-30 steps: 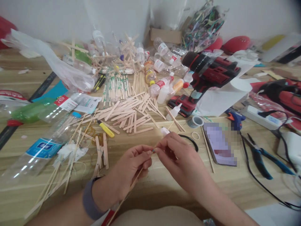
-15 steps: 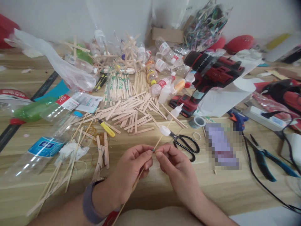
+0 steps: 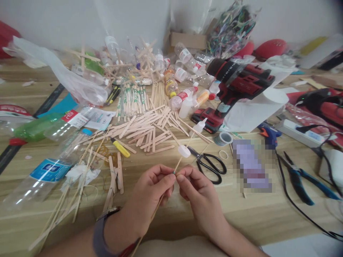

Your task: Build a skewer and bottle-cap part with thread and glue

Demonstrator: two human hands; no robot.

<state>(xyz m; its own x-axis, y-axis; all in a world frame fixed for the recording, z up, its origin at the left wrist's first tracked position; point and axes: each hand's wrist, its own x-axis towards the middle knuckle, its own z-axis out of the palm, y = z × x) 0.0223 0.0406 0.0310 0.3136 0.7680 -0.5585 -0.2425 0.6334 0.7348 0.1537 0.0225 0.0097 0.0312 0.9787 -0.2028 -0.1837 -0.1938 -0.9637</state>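
Observation:
My left hand (image 3: 158, 184) is closed around a thin bamboo skewer (image 3: 178, 164), which slants from below my wrist up past my fingertips. A round white bottle cap (image 3: 184, 151) is threaded on the skewer above my hands. A small greenish wrap or band (image 3: 174, 172) circles the skewer at my left thumb. My right hand (image 3: 199, 187) is pinched right beside that band; what lies between its fingertips is too small to make out. Black-handled scissors (image 3: 211, 167) lie just beyond my right hand.
Loose craft sticks (image 3: 150, 132) are heaped ahead, with plastic bottles behind. A yellow utility knife (image 3: 121, 148) lies left of centre. A red cordless drill (image 3: 238, 82) stands at the right, near a tape roll (image 3: 223, 139), pliers (image 3: 300, 175) and a glue gun (image 3: 270, 135). A bottle (image 3: 45, 175) lies left.
The skewer's upper part and the white cap have shifted a little left and down. Both hands stay pinched at the same spot. The view has moved slightly.

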